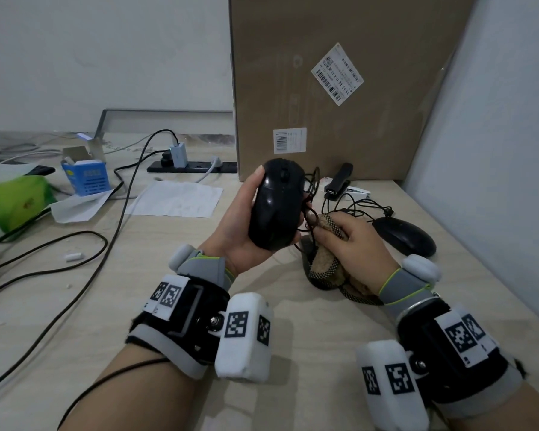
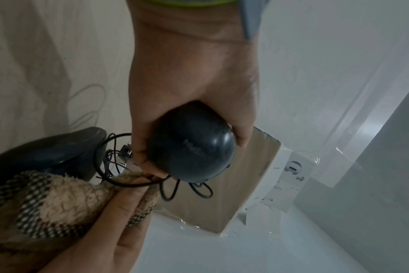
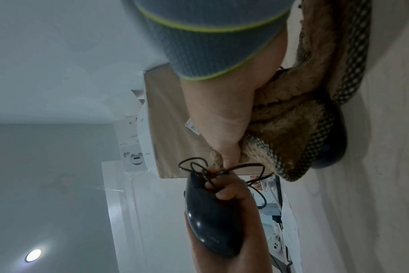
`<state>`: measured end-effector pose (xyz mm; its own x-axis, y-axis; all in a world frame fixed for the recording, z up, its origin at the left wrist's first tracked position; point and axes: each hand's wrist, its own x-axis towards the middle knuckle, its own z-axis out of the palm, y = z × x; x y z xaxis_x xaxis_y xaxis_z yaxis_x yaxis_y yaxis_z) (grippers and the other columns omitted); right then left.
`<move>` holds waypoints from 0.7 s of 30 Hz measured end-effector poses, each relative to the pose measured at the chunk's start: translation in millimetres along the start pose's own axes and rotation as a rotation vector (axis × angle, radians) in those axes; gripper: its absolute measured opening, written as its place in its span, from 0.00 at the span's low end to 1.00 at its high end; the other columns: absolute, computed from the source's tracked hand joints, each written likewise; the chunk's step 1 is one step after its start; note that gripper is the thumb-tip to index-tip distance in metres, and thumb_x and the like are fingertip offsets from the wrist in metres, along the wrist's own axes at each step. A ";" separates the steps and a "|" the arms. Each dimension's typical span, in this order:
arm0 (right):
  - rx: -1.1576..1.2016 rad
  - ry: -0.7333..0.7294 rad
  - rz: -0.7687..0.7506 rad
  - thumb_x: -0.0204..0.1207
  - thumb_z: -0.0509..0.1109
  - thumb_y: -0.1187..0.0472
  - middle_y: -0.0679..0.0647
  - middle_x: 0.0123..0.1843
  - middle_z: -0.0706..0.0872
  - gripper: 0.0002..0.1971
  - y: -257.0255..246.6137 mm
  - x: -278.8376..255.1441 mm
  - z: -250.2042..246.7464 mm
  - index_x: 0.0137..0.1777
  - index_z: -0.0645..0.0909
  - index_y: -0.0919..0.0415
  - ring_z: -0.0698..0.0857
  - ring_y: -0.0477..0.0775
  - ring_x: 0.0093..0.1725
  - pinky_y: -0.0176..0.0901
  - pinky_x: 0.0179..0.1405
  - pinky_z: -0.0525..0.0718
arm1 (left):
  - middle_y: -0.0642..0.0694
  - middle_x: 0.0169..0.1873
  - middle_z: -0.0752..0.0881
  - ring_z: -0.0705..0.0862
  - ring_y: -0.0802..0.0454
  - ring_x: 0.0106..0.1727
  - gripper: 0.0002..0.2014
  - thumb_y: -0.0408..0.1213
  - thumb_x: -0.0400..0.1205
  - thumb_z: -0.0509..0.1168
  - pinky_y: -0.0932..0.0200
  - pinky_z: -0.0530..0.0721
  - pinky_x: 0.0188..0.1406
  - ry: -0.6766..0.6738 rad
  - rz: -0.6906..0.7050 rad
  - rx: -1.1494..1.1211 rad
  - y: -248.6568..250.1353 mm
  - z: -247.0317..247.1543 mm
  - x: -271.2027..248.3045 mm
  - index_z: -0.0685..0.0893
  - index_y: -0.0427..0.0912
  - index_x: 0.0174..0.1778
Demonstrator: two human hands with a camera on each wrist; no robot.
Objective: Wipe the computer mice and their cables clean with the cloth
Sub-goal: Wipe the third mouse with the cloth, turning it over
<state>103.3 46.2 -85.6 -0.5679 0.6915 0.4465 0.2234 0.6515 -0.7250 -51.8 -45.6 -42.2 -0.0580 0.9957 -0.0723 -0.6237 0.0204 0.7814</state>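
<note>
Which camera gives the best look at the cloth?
The left wrist view: the cloth fills the near corner, fleece and checked edging sharp, gripped by the right hand. The head view shows it mostly hidden by that hand; the right wrist view shows it blurred.

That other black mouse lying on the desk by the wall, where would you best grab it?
Likely from above, across its two long sides. The second mouse lies flat on the desk, domed back up, its narrow flanks free for thumb and fingers. Its cable trails off the far end, so avoid that end.
</note>
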 end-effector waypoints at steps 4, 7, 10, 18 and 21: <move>-0.129 0.041 -0.008 0.75 0.70 0.54 0.55 0.39 0.83 0.11 0.9 0.7 -2.5 0.40 0.81 0.63 0.80 0.54 0.42 0.51 0.46 0.77 | 0.42 0.49 0.81 0.82 0.48 0.41 0.27 0.61 0.78 0.61 0.56 0.81 0.38 0.029 0.115 -0.210 11.1 -15.5 2.2 0.79 0.43 0.63; -0.171 0.052 -0.026 0.76 0.69 0.51 0.51 0.40 0.83 0.12 3.6 1.8 -1.4 0.40 0.81 0.61 0.79 0.54 0.45 0.58 0.51 0.77 | 0.43 0.54 0.78 0.82 0.49 0.41 0.27 0.60 0.75 0.64 0.56 0.81 0.39 0.060 0.178 -0.281 18.4 -24.5 2.0 0.79 0.43 0.61; -0.208 0.062 -0.048 0.76 0.68 0.50 0.52 0.38 0.81 0.14 5.3 2.8 -1.3 0.37 0.79 0.62 0.78 0.54 0.43 0.61 0.49 0.76 | 0.42 0.53 0.79 0.82 0.49 0.41 0.27 0.60 0.76 0.64 0.56 0.82 0.39 0.087 0.188 -0.287 16.8 -25.6 4.0 0.80 0.43 0.60; -0.187 0.253 -0.039 0.71 0.64 0.45 0.49 0.35 0.81 0.17 8.1 5.7 -5.8 0.34 0.79 0.59 0.78 0.55 0.43 0.62 0.47 0.77 | 0.40 0.47 0.86 0.84 0.45 0.48 0.29 0.63 0.77 0.65 0.48 0.84 0.53 0.242 0.054 -0.069 9.1 -26.3 10.1 0.81 0.45 0.65; -0.211 0.270 -0.045 0.72 0.64 0.46 0.48 0.33 0.79 0.17 9.1 5.9 -7.0 0.33 0.77 0.59 0.77 0.56 0.42 0.59 0.46 0.76 | 0.38 0.49 0.86 0.84 0.43 0.50 0.20 0.55 0.80 0.65 0.44 0.85 0.54 0.312 0.031 0.065 4.6 -24.8 11.2 0.80 0.44 0.59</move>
<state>107.6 58.4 -85.9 -0.3572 0.6998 0.6186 0.3777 0.7139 -0.5896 -74.7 -36.6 -54.8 -0.3189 0.9202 -0.2270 -0.5677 0.0063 0.8232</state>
